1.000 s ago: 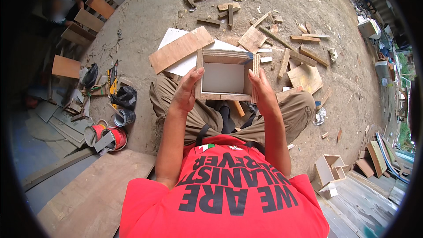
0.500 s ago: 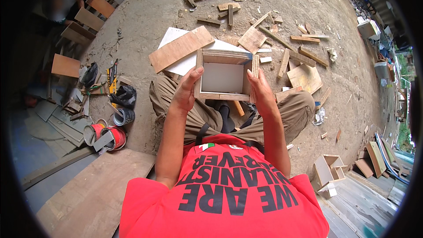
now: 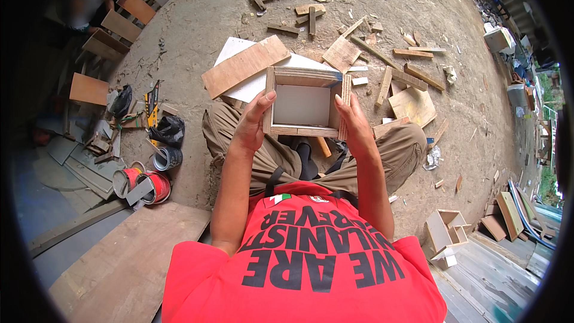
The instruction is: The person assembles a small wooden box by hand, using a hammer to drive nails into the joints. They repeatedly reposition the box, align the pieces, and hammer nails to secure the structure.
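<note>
Between my two hands is a small plywood box [image 3: 306, 131], its open side turned up toward me and a white panel [image 3: 303, 106] at its bottom. My left hand [image 3: 253, 121] grips the left wall, with the thumb along the upper edge. On the opposite wall my right hand [image 3: 357, 124] is closed in the same way, thumb on the rim. The fingers under the box are mostly hidden. Below it, above my crossed legs, part of an orange-brown wooden handle [image 3: 323, 146] shows.
Ahead on the ground lie a plywood strip [image 3: 246, 66] on a white board [image 3: 239, 46] and several wood offcuts [image 3: 414, 104]. Red paint cans [image 3: 156, 188] and a black bag [image 3: 168, 131] stand to the left. A compartmented wooden box [image 3: 441, 231] sits at right. A person [image 3: 89, 9] is far left.
</note>
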The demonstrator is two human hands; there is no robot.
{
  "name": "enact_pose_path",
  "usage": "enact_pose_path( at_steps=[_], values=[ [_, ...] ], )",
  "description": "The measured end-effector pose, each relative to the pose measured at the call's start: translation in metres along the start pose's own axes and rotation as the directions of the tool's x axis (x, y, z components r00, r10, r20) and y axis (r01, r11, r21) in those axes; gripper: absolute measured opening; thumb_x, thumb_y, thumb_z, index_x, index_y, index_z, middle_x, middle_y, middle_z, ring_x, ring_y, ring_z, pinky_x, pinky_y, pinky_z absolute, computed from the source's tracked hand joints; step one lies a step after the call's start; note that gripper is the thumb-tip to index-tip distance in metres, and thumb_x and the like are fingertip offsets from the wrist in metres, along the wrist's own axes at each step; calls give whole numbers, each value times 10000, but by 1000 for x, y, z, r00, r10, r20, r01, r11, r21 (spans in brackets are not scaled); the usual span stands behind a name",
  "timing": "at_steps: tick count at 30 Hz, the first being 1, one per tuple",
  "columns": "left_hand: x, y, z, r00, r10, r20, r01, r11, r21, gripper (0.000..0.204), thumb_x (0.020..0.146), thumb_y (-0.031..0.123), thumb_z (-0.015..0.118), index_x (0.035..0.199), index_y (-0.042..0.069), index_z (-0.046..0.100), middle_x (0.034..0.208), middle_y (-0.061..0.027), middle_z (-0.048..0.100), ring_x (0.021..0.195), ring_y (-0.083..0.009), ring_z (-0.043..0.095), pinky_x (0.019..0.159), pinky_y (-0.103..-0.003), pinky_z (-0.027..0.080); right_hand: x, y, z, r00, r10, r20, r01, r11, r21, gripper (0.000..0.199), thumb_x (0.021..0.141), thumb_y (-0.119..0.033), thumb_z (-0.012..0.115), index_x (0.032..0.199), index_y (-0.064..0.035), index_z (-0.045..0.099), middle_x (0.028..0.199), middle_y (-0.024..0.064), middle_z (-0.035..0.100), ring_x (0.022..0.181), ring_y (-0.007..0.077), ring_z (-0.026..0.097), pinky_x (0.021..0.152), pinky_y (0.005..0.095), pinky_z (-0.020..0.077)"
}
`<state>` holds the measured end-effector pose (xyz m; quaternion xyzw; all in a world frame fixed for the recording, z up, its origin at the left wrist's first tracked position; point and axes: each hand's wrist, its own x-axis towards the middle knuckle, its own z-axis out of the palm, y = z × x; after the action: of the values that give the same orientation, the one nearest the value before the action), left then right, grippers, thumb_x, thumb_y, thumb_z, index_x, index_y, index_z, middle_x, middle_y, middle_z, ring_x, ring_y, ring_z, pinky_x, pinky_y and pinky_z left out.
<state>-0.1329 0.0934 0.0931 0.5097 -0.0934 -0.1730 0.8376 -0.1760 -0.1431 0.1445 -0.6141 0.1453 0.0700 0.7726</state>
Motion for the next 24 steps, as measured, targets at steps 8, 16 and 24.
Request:
enact_pose_path(
  at_steps=[8,16,24],
  values=[
    [-2,-1,-3,978,174,117,-197,956,218,436,1009,56,547,1427,172,499,1307,-113,618,1125,-180,616,1020,-328,472,-1,-1,-1,1000,-6,18,6,1000,-3,806,992,-442,631,1537,15,251,1359,219,556,1304,240,523,1109,354,369],
    [0,9,11,976,-181,-124,159,973,-167,489,993,368,590,1303,-9,584,1201,-74,647,1067,-114,618,964,-260,478,3,6,-5,998,-11,54,12,1000,-24,802,990,-454,628,1538,3,262,1326,229,569,1281,247,535,1092,361,378],
    [-1,7,8,989,-116,-92,107,989,-98,423,1032,294,533,1305,-27,569,1223,-97,637,1112,-127,598,1016,-268,445,-3,2,-1,1000,-9,2,9,999,-37,793,997,-450,619,1540,3,260,1322,234,573,1271,246,543,1086,358,385]
  ],
)
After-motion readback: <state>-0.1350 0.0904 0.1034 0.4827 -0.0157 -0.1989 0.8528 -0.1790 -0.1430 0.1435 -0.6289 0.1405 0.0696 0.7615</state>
